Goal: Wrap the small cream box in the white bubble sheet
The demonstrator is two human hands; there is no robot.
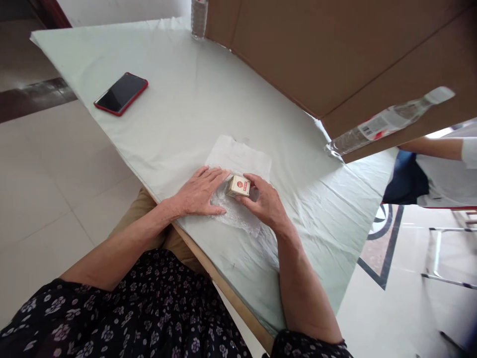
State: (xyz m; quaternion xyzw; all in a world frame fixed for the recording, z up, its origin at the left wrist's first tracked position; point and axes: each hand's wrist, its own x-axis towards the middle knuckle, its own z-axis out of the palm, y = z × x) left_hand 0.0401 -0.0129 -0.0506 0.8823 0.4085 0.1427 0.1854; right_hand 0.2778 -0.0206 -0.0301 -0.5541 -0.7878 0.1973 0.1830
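One box (pixel 239 186) gripped by the right fingers (pixel 255 178); left fingers (pixel 213 175) extended over one sheet (pixel 242 155); two bottles (pixel 387 123), one phone (pixel 122 93).

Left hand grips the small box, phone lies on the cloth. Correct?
Wrong hand: in the head view, the right hand grips the small box; the left hand is spread beside it. The phone does lie on the cloth.

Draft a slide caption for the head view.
Right grip holding a small cream box with red print over a translucent wrapping sheet; left grip open, palm down beside the box.
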